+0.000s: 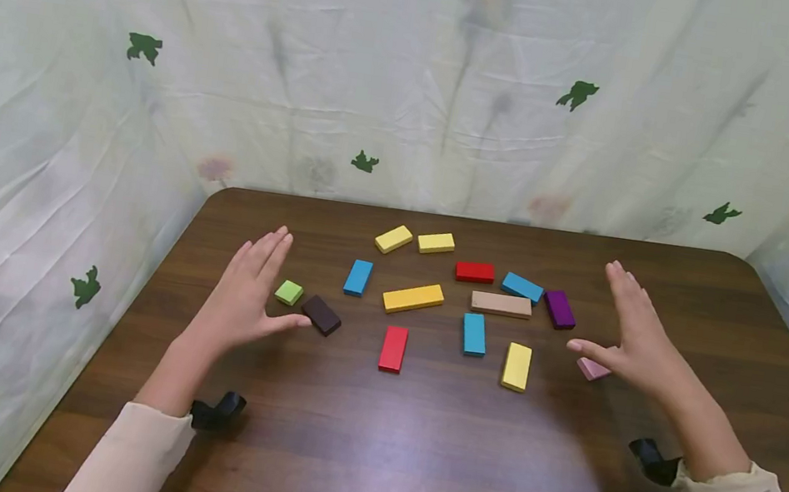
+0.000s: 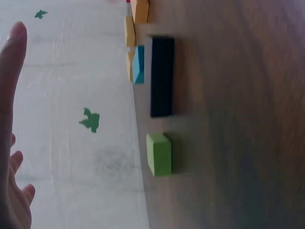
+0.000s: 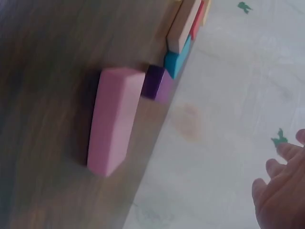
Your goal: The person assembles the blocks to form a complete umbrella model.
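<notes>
Both hands hover over the tabletop with fingers extended, holding nothing. My left hand (image 1: pixel 240 297) is nearest a black block (image 1: pixel 321 315) and a small green block (image 1: pixel 289 292); both also show in the left wrist view. Beneath my right hand (image 1: pixel 641 348) lies a pink block (image 1: pixel 592 369), partly hidden by the thumb in the head view and whole in the right wrist view. A purple block (image 1: pixel 560 310) sits just left of that hand. Between the hands lie a red block (image 1: pixel 392 349), an orange block (image 1: pixel 413 298), a tan block (image 1: pixel 501 305) and a blue block (image 1: pixel 474 335).
More blocks lie flat: a blue one (image 1: pixel 358 278), another blue one (image 1: pixel 522 287), a red one (image 1: pixel 475 272) and several yellow ones, such as the block at front right (image 1: pixel 517 367). A pale curtain (image 1: pixel 415 98) with green leaf shapes borders the brown table (image 1: pixel 394 464) behind and at the sides.
</notes>
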A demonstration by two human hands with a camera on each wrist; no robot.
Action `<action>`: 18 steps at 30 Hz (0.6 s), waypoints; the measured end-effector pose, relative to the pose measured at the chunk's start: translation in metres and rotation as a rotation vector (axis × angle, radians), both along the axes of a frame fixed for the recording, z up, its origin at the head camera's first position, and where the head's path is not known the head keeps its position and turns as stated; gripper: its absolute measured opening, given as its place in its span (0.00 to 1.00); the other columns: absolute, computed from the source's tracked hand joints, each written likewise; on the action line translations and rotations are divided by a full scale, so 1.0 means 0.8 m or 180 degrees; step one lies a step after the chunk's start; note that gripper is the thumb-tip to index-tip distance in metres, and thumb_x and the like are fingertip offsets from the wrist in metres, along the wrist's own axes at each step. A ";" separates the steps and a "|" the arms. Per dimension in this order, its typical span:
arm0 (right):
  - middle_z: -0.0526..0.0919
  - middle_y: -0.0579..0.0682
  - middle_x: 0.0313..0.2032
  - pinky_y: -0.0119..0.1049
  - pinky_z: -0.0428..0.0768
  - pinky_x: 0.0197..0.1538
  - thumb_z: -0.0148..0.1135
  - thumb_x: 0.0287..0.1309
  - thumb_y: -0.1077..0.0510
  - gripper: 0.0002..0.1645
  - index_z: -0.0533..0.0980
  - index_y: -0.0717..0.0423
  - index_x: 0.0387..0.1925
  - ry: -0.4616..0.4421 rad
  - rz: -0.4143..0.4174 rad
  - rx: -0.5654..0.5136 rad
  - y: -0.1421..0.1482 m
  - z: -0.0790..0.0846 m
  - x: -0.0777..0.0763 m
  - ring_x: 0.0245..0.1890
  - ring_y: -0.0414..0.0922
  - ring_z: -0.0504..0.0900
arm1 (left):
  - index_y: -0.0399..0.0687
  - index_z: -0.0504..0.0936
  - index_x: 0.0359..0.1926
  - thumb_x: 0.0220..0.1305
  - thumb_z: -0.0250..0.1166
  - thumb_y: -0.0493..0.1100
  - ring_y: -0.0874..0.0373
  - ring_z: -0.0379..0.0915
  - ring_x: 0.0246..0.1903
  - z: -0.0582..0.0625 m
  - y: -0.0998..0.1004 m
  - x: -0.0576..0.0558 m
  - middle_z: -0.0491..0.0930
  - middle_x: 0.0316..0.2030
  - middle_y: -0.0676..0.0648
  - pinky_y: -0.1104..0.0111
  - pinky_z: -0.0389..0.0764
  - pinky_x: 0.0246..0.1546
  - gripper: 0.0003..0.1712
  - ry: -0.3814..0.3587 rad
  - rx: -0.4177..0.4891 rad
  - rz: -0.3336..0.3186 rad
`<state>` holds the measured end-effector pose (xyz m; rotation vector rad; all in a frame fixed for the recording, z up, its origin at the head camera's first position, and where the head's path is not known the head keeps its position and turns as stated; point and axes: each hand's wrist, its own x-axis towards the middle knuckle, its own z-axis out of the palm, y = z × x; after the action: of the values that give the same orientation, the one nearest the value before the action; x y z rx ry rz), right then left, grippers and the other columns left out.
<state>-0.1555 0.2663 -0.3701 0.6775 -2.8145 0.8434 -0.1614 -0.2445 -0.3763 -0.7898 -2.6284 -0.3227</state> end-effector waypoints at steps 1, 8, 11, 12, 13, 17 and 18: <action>0.38 0.59 0.68 0.50 0.36 0.63 0.72 0.40 0.51 0.66 0.35 0.58 0.69 -0.0058 0.0003 -0.0096 -0.002 -0.001 0.001 0.67 0.54 0.34 | 0.42 0.42 0.69 0.45 0.49 0.79 0.45 0.43 0.64 -0.002 0.003 0.002 0.45 0.67 0.41 0.51 0.42 0.61 0.63 0.0020 0.0048 -0.0025; 0.38 0.56 0.68 0.60 0.50 0.58 0.74 0.38 0.53 0.68 0.35 0.51 0.69 -0.0441 -0.0030 -0.0522 -0.015 -0.012 0.010 0.66 0.56 0.40 | 0.42 0.41 0.69 0.46 0.48 0.78 0.47 0.44 0.64 -0.012 0.027 0.013 0.45 0.67 0.42 0.53 0.46 0.61 0.62 0.0025 0.0349 -0.0210; 0.40 0.60 0.67 0.50 0.70 0.48 0.73 0.38 0.52 0.68 0.35 0.53 0.69 -0.0437 0.0047 -0.0548 -0.020 -0.021 0.014 0.50 0.58 0.70 | 0.41 0.42 0.69 0.46 0.50 0.77 0.47 0.44 0.64 -0.017 0.039 0.019 0.46 0.67 0.42 0.55 0.48 0.61 0.62 -0.0049 0.0429 -0.0279; 0.41 0.60 0.67 0.46 0.74 0.44 0.73 0.38 0.51 0.68 0.36 0.54 0.69 -0.0437 0.0067 -0.0557 -0.022 -0.024 0.015 0.46 0.58 0.72 | 0.41 0.42 0.69 0.46 0.50 0.77 0.48 0.44 0.64 -0.019 0.043 0.020 0.46 0.67 0.42 0.55 0.49 0.61 0.62 -0.0082 0.0445 -0.0289; 0.42 0.61 0.67 0.43 0.77 0.38 0.73 0.38 0.51 0.67 0.36 0.53 0.69 -0.0445 0.0069 -0.0560 -0.023 -0.028 0.016 0.43 0.56 0.73 | 0.41 0.42 0.69 0.46 0.50 0.77 0.48 0.44 0.64 -0.021 0.046 0.022 0.46 0.67 0.43 0.55 0.50 0.61 0.62 -0.0123 0.0465 -0.0302; 0.44 0.60 0.67 0.47 0.78 0.35 0.74 0.37 0.52 0.67 0.38 0.53 0.69 -0.0532 0.0041 -0.0613 -0.029 -0.038 0.019 0.54 0.58 0.63 | 0.43 0.41 0.69 0.45 0.53 0.75 0.50 0.43 0.65 -0.028 0.059 0.028 0.45 0.68 0.44 0.54 0.53 0.59 0.62 -0.0332 0.0562 -0.0338; 0.45 0.59 0.67 0.52 0.76 0.38 0.74 0.37 0.52 0.67 0.39 0.53 0.69 -0.0568 0.0031 -0.0626 -0.030 -0.041 0.020 0.59 0.59 0.56 | 0.44 0.40 0.69 0.45 0.53 0.75 0.50 0.42 0.65 -0.030 0.062 0.029 0.44 0.68 0.45 0.54 0.54 0.59 0.62 -0.0385 0.0574 -0.0333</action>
<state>-0.1396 0.2425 -0.4028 0.6149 -2.8284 1.2197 -0.1381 -0.1947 -0.4006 -0.8723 -2.6260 -0.6456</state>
